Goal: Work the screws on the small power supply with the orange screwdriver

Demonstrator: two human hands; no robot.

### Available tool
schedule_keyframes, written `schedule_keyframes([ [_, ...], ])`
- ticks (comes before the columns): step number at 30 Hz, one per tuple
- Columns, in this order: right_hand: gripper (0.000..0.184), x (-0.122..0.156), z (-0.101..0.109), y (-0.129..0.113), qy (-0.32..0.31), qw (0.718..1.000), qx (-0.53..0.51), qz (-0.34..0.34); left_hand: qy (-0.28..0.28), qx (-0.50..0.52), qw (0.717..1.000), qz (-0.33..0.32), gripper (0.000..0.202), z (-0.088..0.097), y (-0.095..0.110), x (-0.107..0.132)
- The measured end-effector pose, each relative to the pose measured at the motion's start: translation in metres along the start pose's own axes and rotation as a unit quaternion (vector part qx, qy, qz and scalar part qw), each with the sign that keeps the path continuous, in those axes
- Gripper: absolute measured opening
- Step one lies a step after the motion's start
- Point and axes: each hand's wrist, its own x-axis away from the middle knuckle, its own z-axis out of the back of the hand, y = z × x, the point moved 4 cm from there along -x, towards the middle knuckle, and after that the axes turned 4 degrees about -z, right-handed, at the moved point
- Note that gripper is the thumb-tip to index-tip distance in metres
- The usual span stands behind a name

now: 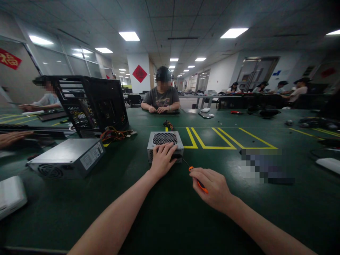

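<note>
A grey metal computer power supply (152,140) with a honeycomb vent on top stands on the green table before me. My left hand (163,159) lies over its top and near face, fingers spread and thumb toward the lower right. In my right hand (212,186) is a screwdriver (191,169) with an orange and black handle, the fingers wrapped round it. Its thin shaft slants up and left to the lower right corner of the power supply. Whether the tip touches a screw there cannot be made out. A bundle of cables (168,124) shows behind the power supply.
Another power supply (69,148) lies to the left, before a black computer case (103,102) with loose cables (114,134). A person's hand (16,139) reaches in at far left. Opposite sits another person (161,95). A blurred-out dark object (265,166) lies at right.
</note>
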Motion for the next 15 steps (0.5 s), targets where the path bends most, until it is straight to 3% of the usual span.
schedule_keyframes([
  [8, 0.020, -0.001, -0.006, -0.012, -0.073, 0.994, 0.025, 0.082, 0.000, -0.008, 1.000, 0.000, 0.044, 0.000, 0.000, 0.000],
  [15, 0.021, 0.002, -0.006, -0.018, -0.130, 0.990, -0.024, 0.040, 0.003, -0.010, 1.000, -0.002, 0.045, 0.000, 0.001, 0.000],
])
